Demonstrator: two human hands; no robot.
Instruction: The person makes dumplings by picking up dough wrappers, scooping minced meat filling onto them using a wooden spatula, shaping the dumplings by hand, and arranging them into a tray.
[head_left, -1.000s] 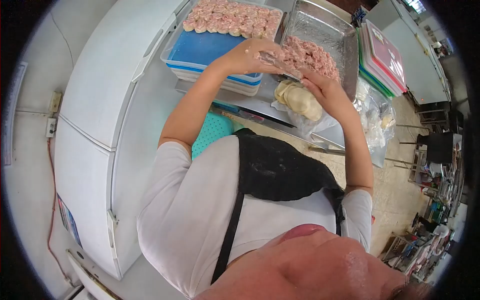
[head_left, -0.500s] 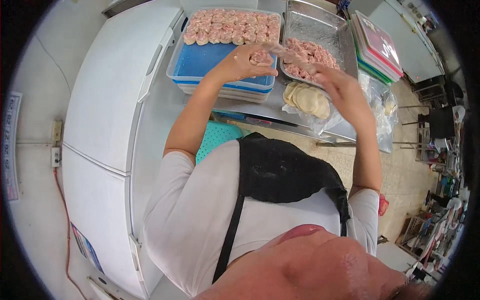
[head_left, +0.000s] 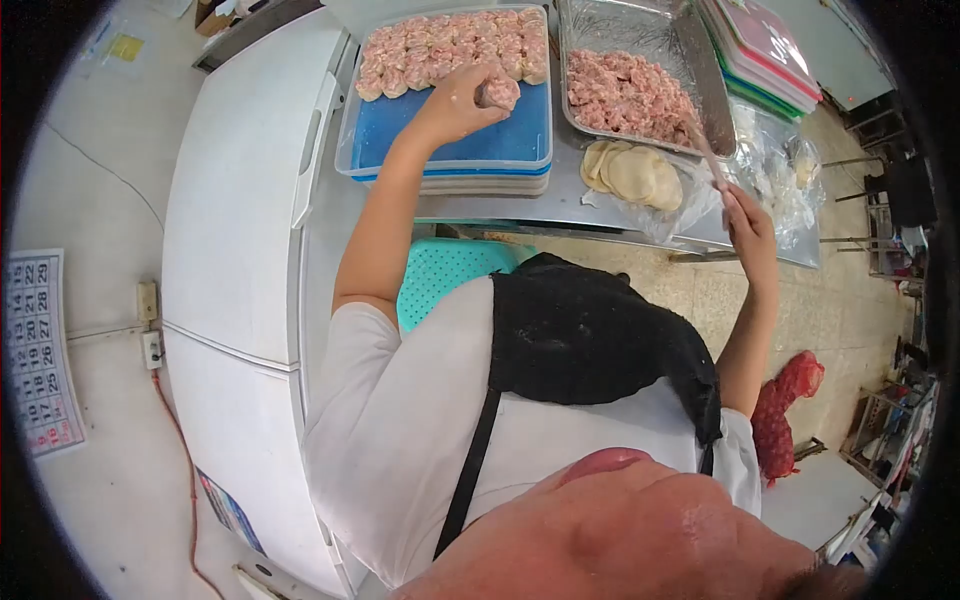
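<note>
My left hand [head_left: 459, 105] is closed round a meat-filled dumpling [head_left: 499, 93], over the blue tray [head_left: 505, 135]. Rows of similar dumplings [head_left: 450, 45] fill the far part of that tray. In my right hand [head_left: 748, 225] is the handle of a thin spatula [head_left: 705, 155], whose far end reaches the minced meat [head_left: 630, 95]. The meat lies at the near side of a metal pan [head_left: 655, 25]. Round dough wrappers [head_left: 635, 175] overlap on plastic in front of the pan.
Stacked colored boards or lids [head_left: 765, 50] stand right of the pan, near a crumpled plastic bag [head_left: 775, 165]. A turquoise perforated basket [head_left: 450, 270] sits below the table edge. The white refrigerator [head_left: 250, 210] is at the left; a red mesh bag [head_left: 780, 420] lies on the floor.
My left hand has moved with the dumpling toward the filled rows. My right hand has moved away from it, right and nearer to me, with the spatula now at the meat.
</note>
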